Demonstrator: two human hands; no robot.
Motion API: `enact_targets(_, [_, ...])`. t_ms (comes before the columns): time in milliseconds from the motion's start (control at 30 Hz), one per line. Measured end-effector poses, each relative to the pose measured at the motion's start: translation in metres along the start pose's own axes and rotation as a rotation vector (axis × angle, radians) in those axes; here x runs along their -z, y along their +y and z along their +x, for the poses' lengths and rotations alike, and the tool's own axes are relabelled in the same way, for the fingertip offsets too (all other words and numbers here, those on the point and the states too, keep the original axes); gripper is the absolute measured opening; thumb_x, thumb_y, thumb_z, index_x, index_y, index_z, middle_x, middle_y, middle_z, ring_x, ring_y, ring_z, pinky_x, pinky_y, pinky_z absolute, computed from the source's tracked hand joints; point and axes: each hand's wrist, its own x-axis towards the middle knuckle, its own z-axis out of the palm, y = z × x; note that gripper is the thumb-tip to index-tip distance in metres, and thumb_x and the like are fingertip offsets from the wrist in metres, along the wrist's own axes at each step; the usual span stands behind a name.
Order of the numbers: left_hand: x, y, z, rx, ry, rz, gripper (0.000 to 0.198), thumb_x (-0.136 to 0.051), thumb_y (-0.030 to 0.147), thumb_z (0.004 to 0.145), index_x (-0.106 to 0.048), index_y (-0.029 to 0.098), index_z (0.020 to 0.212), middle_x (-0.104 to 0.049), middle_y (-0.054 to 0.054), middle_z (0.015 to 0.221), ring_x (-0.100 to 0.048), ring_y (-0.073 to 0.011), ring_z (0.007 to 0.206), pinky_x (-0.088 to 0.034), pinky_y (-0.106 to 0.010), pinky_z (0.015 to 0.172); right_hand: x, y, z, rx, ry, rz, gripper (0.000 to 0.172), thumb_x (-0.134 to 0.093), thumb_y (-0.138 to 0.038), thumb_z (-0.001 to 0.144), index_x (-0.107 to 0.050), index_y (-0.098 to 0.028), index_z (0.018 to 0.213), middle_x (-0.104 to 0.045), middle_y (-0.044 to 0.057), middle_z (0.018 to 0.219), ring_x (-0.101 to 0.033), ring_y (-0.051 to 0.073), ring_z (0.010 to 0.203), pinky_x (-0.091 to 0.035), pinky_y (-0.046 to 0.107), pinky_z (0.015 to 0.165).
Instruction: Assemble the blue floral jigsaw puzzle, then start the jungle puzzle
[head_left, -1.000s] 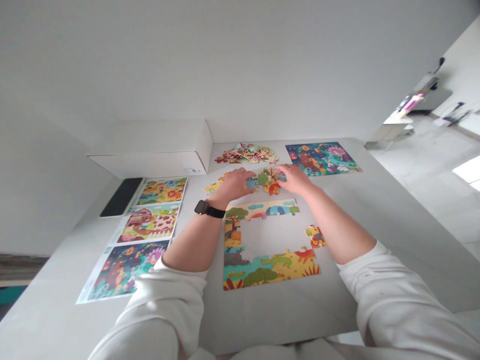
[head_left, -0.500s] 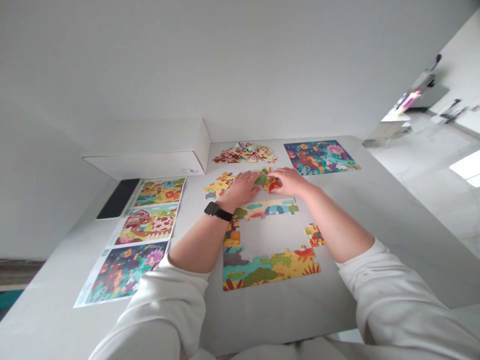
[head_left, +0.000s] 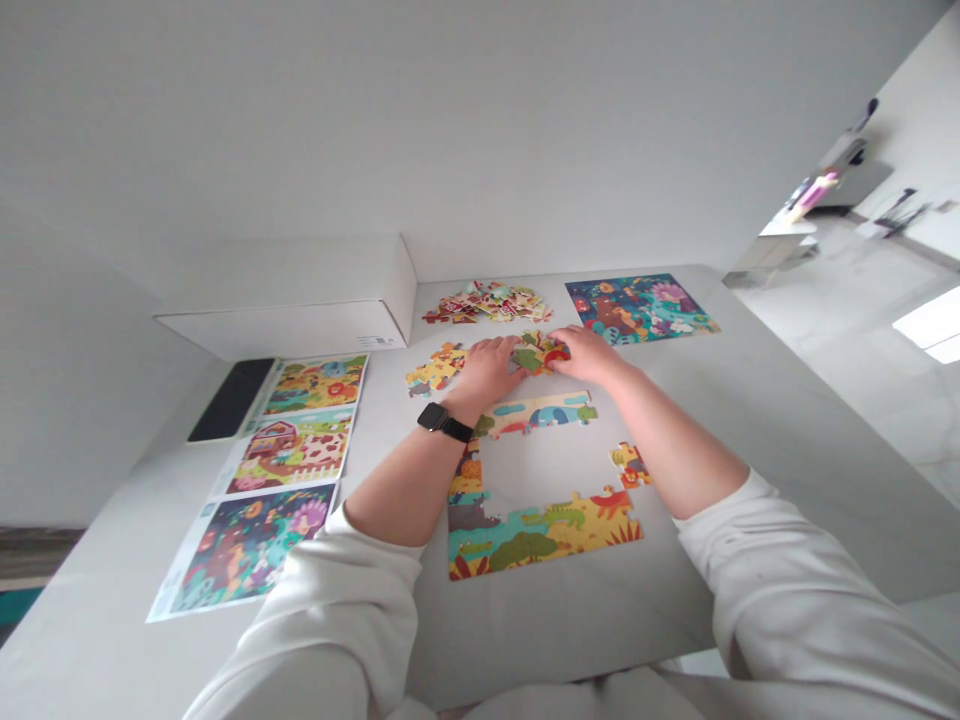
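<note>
My left hand (head_left: 489, 368), with a black watch on its wrist, lies palm down at the left side of some loose puzzle pieces (head_left: 529, 356). Its fingers are slightly spread. On the right side of those pieces, my right hand (head_left: 583, 354) has its fingers curved around a red and yellow piece (head_left: 556, 355). More yellow pieces (head_left: 437, 369) lie left of my left hand. Nearer to me is a partly joined animal puzzle (head_left: 525, 545) with an open middle. Its top strip (head_left: 551, 414) shows a blue elephant, and a small joined section (head_left: 631, 465) sits at its right.
A heap of other pieces (head_left: 491, 302) lies by the wall. A finished dark blue puzzle (head_left: 641, 308) is at the back right. On the left are a white box (head_left: 285, 325), a black phone (head_left: 232, 400) and a sheet with three pictures (head_left: 292, 450).
My right hand has shifted slightly right and back with the red and yellow piece at its fingertips. My left hand stays beside the pieces. The view has tilted slightly.
</note>
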Motion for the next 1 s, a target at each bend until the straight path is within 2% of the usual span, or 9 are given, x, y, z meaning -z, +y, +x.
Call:
enact_targets(167, [0.001, -0.001, 0.004, 0.022, 0.012, -0.032, 0.051, -0.078, 0.021, 0.089, -0.065, 0.018, 0.137, -0.080, -0.012, 0.116, -0.071, -0.0360, 0.118, -0.052, -0.049, 0.106, 0.000, 0.000, 0.000, -0.037, 0.020, -0.008, 0.049, -0.083, -0.034, 0.089, -0.074, -0.020, 0.135, -0.074, 0.016, 0.130, -0.071, 0.034, 0.123, -0.056, 0.046, 0.108])
enact_targets(333, [0.011, -0.012, 0.002, 0.035, 0.085, -0.040, 0.053, -0.079, 0.019, 0.088, -0.063, 0.019, 0.139, -0.080, -0.011, 0.118, -0.072, -0.0342, 0.116, -0.053, -0.048, 0.104, -0.001, 0.000, -0.001, -0.120, 0.032, -0.045, 0.044, -0.082, -0.037, 0.091, -0.076, -0.021, 0.132, -0.075, 0.016, 0.126, -0.072, 0.034, 0.117, -0.057, 0.046, 0.104])
enact_targets(533, [0.024, -0.020, -0.001, 0.061, 0.196, -0.105, 0.051, -0.081, 0.022, 0.090, -0.063, 0.024, 0.139, -0.081, -0.009, 0.117, -0.075, -0.0298, 0.112, -0.055, -0.044, 0.101, 0.000, -0.008, -0.003, -0.061, 0.015, -0.006, 0.034, -0.081, -0.035, 0.092, -0.078, -0.019, 0.123, -0.075, 0.015, 0.125, -0.071, 0.033, 0.121, -0.055, 0.043, 0.107])
enact_targets(633, [0.034, -0.016, -0.001, 0.032, 0.254, -0.151, 0.051, -0.084, 0.023, 0.090, -0.063, 0.023, 0.137, -0.081, -0.008, 0.116, -0.075, -0.0274, 0.110, -0.056, -0.041, 0.099, 0.004, -0.014, -0.003, -0.067, 0.069, 0.077, 0.025, -0.080, -0.033, 0.093, -0.079, -0.020, 0.115, -0.076, 0.014, 0.123, -0.071, 0.031, 0.119, -0.054, 0.042, 0.108])
enact_targets(733, [0.046, -0.009, -0.001, -0.002, 0.317, -0.200, 0.049, -0.084, 0.025, 0.092, -0.063, 0.023, 0.135, -0.080, -0.008, 0.119, -0.075, -0.0246, 0.106, -0.057, -0.038, 0.098, 0.010, -0.019, -0.002, -0.159, 0.103, 0.348, 0.017, -0.072, -0.037, 0.100, -0.078, -0.021, 0.101, -0.079, 0.011, 0.108, -0.074, 0.026, 0.102, -0.058, 0.040, 0.097])
enact_targets(833, [0.058, 0.004, -0.003, -0.036, 0.354, -0.230, 0.043, -0.082, 0.030, 0.095, -0.062, 0.024, 0.133, -0.078, -0.008, 0.125, -0.075, -0.0228, 0.105, -0.056, -0.037, 0.099, 0.020, -0.025, -0.003, -0.266, 0.020, 0.838, 0.031, -0.066, -0.052, 0.103, -0.073, -0.021, 0.099, -0.080, 0.008, 0.096, -0.074, 0.021, 0.081, -0.060, 0.032, 0.073])
enact_targets(900, [0.064, 0.014, -0.006, -0.064, 0.368, -0.235, 0.040, -0.080, 0.033, 0.097, -0.062, 0.024, 0.132, -0.077, -0.009, 0.126, -0.074, -0.0227, 0.105, -0.055, -0.037, 0.100, 0.027, -0.031, -0.006, -0.287, -0.044, 1.128, 0.036, -0.071, -0.058, 0.099, -0.071, -0.022, 0.100, -0.081, 0.008, 0.095, -0.073, 0.018, 0.074, -0.059, 0.028, 0.064])
enact_targets(1000, [0.068, 0.030, -0.010, -0.085, 0.380, -0.231, 0.038, -0.079, 0.033, 0.098, -0.062, 0.024, 0.131, -0.076, -0.009, 0.126, -0.073, -0.0231, 0.104, -0.055, -0.040, 0.102, 0.037, -0.040, -0.010, -0.294, -0.081, 1.313, 0.038, -0.083, -0.055, 0.089, -0.064, -0.022, 0.093, -0.081, 0.006, 0.091, -0.072, 0.015, 0.068, -0.056, 0.024, 0.058])
